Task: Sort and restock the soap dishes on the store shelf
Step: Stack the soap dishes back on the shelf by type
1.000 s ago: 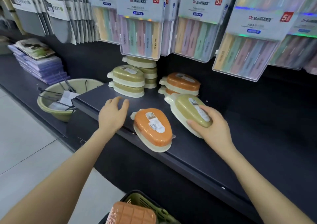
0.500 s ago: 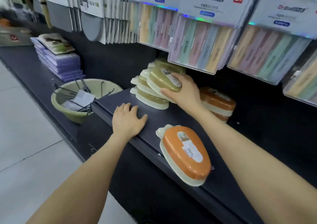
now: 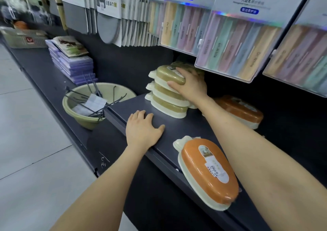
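My right hand (image 3: 190, 85) grips an olive-green soap dish (image 3: 168, 75) that now lies on top of a stack of two more olive dishes (image 3: 168, 103) on the dark shelf (image 3: 185, 129). Another olive stack behind it is mostly hidden by my hand. My left hand (image 3: 143, 130) rests flat on the shelf's front edge, fingers spread. An orange soap dish (image 3: 208, 172) with a white label lies alone near the front edge. A stack of orange dishes (image 3: 242, 110) sits further back, right of my forearm.
Hanging packs of pastel toothbrushes (image 3: 230, 41) overhang the stacks closely. A green basin (image 3: 83, 114) with metal hooks and paper sits left of the shelf. Purple flat packs (image 3: 74, 64) are piled on the lower ledge beyond it. Grey cloth packs (image 3: 106, 13) hang at upper left.
My right hand carried the olive dish from the shelf's front right to the olive stack and set it on top. My left hand settled flat on the shelf edge.
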A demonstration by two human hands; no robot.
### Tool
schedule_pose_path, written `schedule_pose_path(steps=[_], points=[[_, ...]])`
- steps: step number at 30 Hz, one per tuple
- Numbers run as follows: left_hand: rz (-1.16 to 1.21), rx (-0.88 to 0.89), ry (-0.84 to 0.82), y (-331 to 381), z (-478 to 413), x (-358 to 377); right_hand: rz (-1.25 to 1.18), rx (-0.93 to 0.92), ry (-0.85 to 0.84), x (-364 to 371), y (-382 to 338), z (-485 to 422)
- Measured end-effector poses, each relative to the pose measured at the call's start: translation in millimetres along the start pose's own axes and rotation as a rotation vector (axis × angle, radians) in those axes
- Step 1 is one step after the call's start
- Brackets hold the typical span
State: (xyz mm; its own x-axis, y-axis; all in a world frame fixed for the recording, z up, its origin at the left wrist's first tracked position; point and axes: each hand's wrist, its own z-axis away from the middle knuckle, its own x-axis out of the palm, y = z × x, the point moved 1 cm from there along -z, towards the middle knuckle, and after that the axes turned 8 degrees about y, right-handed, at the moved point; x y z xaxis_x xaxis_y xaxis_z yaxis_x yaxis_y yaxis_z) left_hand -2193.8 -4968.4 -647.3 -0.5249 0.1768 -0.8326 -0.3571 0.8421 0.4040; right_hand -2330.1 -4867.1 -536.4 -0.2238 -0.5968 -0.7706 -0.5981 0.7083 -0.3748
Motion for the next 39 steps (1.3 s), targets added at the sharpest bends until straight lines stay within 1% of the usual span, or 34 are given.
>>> schedule_pose_path(steps=[4, 7, 11, 12, 14, 16, 18, 19, 21, 24, 27, 31, 34, 36, 39], points=[[0.007, -0.005, 0.007, 0.0, 0.3, -0.4, 0.009, 0.002, 0.018, 2.8, 2.1, 4.4], [0.016, -0.008, 0.006, 0.0, 0.6, -1.2, 0.082, 0.026, 0.005, 0.0, 1.6, 13.4], [0.02, -0.003, 0.003, -0.8, 0.5, -1.1, 0.148, 0.008, 0.073, -24.5, -1.0, 52.4], [0.019, 0.001, 0.005, -1.2, 0.1, -0.6, 0.151, 0.006, 0.067, -33.9, 0.3, 68.4], [0.016, 0.006, 0.01, -1.8, -0.4, -0.2, 0.129, 0.033, -0.031, -58.2, 2.5, 105.8], [0.015, 0.009, 0.01, -1.7, -1.1, -0.2, 0.131, 0.126, -0.239, -83.5, 3.7, 147.6], [0.013, 0.015, 0.007, -1.3, -1.2, -0.2, 0.226, 0.186, -0.431, -102.1, 1.9, 184.6], [0.01, 0.019, 0.003, -1.1, -1.4, -0.4, 0.27, 0.189, -0.484, -106.3, 0.8, 198.2], [-0.01, 0.029, -0.022, -1.3, -2.2, -1.0, 0.283, 0.186, -0.512, -103.9, -0.7, 216.2], [-0.078, 0.043, -0.061, 2.0, -0.9, -3.9, 0.185, 0.222, -0.42, -99.6, 5.1, 227.7], [-0.095, 0.043, -0.11, 20.3, 12.6, -8.4, 0.025, 0.251, -0.258, -114.2, 22.9, 230.1], [-0.065, 0.167, -0.247, 67.3, 37.9, -5.2, -0.113, 0.247, -0.064, -132.8, 57.1, 214.7], [-0.121, 0.259, -0.322, 87.9, 50.8, 2.5, -0.105, 0.225, 0.048, -136.5, 76.4, 187.7], [-0.163, 0.285, -0.309, 88.9, 54.9, 5.6, -0.085, 0.227, 0.09, -139.0, 88.1, 165.7], [-0.187, 0.291, -0.28, 87.2, 56.0, 6.6, -0.028, 0.226, 0.096, -143.1, 105.6, 133.0]])
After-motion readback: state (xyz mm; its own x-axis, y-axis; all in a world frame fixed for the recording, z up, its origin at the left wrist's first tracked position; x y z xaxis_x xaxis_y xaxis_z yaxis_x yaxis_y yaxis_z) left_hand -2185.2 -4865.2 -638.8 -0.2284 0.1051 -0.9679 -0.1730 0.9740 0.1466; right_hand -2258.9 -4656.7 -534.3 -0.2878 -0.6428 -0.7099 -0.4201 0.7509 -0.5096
